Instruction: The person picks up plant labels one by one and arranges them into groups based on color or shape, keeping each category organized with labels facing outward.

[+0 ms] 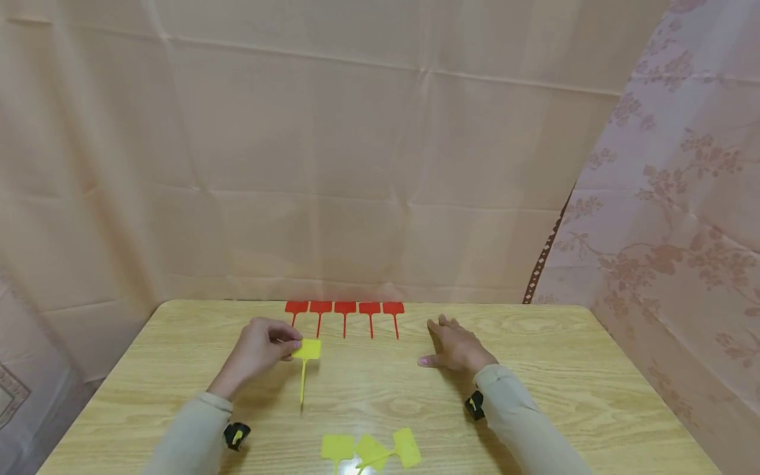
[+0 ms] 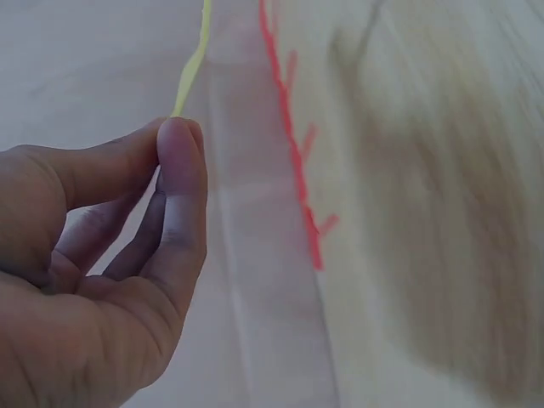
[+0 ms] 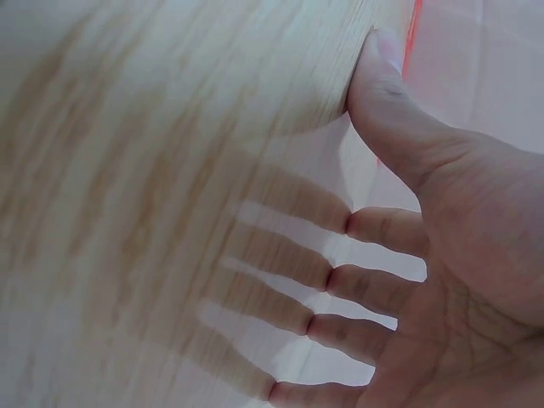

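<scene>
My left hand (image 1: 264, 346) pinches a yellow plant label (image 1: 307, 349) by the edge of its flat head, between thumb and fingers. The label's stem points toward me over the table. In the left wrist view the label (image 2: 194, 72) shows edge-on above the fingertips. My right hand (image 1: 457, 344) rests on the table to the right with its fingers spread; in the right wrist view its fingertips (image 3: 327, 279) touch the wood and nothing is held. Beyond the left hand, several red plant labels (image 1: 345, 308) lie side by side in a row, stems toward me.
Near the front edge lie three more yellow labels, one apart on the left (image 1: 337, 447) and two overlapping on the right (image 1: 406, 447). The wooden table (image 1: 570, 382) meets a beige cloth (image 1: 356, 165) at the back. A flowered cloth (image 1: 683, 218) hangs on the right.
</scene>
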A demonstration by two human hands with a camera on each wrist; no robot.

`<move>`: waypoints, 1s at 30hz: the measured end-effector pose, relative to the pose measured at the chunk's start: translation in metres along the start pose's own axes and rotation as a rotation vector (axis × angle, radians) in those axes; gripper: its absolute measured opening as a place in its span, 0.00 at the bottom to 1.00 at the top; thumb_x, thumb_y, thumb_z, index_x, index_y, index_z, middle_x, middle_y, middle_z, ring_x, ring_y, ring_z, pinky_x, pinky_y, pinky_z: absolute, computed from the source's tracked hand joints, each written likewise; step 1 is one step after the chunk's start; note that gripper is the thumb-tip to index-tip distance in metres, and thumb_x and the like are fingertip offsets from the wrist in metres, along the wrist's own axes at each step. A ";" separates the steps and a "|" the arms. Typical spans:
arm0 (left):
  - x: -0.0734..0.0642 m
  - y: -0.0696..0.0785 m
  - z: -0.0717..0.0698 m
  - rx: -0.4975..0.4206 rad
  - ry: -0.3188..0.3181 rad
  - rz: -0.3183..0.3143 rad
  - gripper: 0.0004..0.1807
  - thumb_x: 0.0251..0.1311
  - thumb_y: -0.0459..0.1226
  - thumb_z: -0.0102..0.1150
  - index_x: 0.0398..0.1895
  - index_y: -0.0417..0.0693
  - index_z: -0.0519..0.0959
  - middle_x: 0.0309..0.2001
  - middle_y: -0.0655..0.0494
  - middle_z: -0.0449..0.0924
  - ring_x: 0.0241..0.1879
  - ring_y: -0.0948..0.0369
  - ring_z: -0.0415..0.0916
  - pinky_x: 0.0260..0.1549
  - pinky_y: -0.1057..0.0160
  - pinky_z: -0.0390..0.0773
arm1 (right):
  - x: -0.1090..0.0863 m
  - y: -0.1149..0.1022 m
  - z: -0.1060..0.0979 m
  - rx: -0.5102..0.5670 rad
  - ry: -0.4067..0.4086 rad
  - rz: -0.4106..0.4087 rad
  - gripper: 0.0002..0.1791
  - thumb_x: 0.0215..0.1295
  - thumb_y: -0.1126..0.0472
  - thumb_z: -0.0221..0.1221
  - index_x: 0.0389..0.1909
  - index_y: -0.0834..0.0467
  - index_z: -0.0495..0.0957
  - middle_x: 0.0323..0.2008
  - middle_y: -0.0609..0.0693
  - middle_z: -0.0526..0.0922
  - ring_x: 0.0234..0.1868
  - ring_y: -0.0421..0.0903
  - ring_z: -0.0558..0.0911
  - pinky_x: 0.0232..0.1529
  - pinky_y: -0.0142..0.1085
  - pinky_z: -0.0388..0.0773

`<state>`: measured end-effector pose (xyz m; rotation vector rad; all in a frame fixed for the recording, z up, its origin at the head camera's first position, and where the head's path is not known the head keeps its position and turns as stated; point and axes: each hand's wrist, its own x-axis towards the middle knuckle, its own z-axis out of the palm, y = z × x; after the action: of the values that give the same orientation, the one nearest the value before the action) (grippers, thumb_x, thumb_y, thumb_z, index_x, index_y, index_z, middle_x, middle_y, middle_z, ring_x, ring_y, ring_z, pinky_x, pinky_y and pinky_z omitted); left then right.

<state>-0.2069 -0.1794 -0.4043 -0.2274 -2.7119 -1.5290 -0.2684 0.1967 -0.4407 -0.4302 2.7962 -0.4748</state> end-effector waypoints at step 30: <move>0.027 -0.048 -0.010 0.370 -0.010 -0.060 0.06 0.54 0.24 0.70 0.36 0.36 0.87 0.34 0.50 0.85 0.38 0.52 0.77 0.43 0.48 0.78 | 0.001 -0.001 0.000 0.011 0.007 0.020 0.51 0.60 0.43 0.70 0.76 0.63 0.60 0.77 0.70 0.52 0.76 0.72 0.50 0.67 0.72 0.52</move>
<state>-0.2411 -0.2092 -0.4370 -0.1451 -2.9628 -1.0063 -0.2688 0.1958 -0.4410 -0.3983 2.8001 -0.4885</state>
